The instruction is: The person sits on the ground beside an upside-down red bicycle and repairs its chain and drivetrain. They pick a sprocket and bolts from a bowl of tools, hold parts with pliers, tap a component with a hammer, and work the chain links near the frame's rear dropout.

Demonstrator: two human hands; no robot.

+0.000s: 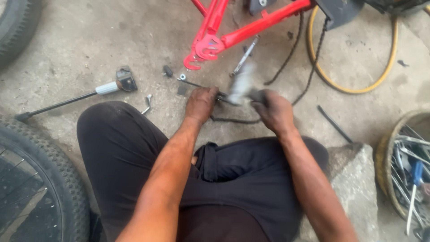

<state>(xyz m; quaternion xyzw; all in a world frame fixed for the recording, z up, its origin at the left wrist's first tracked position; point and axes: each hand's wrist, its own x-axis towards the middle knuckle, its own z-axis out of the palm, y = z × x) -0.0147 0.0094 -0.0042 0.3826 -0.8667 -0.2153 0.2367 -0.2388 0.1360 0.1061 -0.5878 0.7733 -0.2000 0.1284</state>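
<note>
The person sat low on a stone block [354,166] with knees spread, dark trousers [134,148] filling the near field, and both forearms reached forward to the concrete floor [89,45]. A knobby tyre [53,179] lay at the near left and a spoked wheel [407,166] at the near right, with a blue-handled tool [416,175] resting among its spokes. The left hand [200,104] was closed, pressing down on a thin dark rod [197,84] that lay on the floor just ahead of the knees. The right hand [272,110] was closed around the handle of a hammer [242,87], whose head was blurred by motion directly above the rod's near end; whether the head touched the rod could not be told. A loose chain [233,120] curved on the floor between and below the two hands. Judged from this, the striking work on the rod was under way and not finished, since the rod remained pinned and the hammer was mid-swing. Farther left lay a hand pump [71,99] with a white grip, a small bent key [147,104], and a few small dark parts. Beyond the hands stood a red frame [242,27] with its rear dropout [201,51] bare, no wheel fitted, so reassembly appeared to be left. A yellow hoop [358,85] lay at the far right.
</note>
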